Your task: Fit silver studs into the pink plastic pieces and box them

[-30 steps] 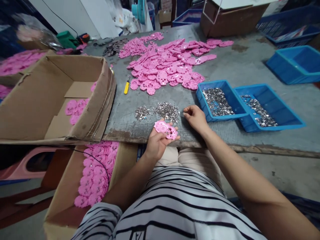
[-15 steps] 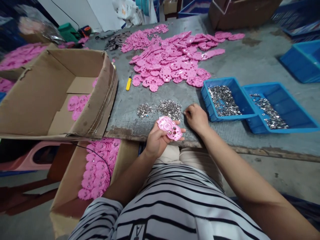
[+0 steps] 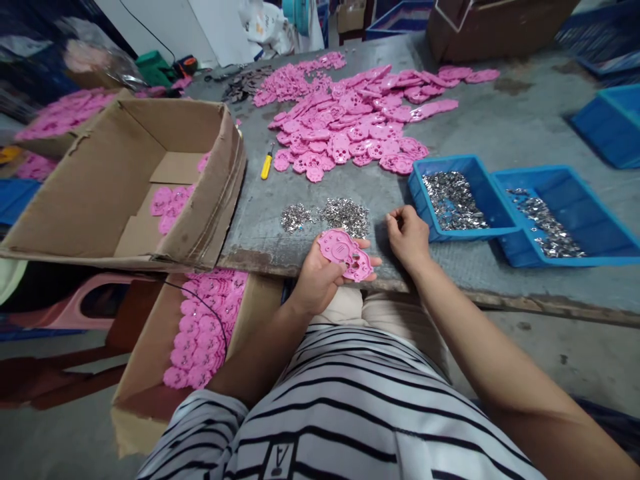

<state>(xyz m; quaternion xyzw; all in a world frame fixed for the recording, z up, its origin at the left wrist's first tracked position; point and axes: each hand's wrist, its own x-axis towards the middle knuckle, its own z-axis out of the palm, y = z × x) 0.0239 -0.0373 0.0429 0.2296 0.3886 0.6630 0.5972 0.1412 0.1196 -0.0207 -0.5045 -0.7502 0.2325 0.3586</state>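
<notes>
Now the left hand (image 3: 316,281) holds a pink plastic piece (image 3: 339,247) on the near side of the metal pile (image 3: 345,213), thumb pressed on its face, fingers beneath. Right of the pile, the right hand (image 3: 411,239) has drawn a little farther from it than in the earlier frame, fingers curled in; whether they pinch anything, I cannot tell. That seems to leave the piece supported by the left hand alone. Beyond the pile, the yellow screwdriver (image 3: 267,165) and the heap of pink pieces (image 3: 345,127) lie unchanged.
</notes>
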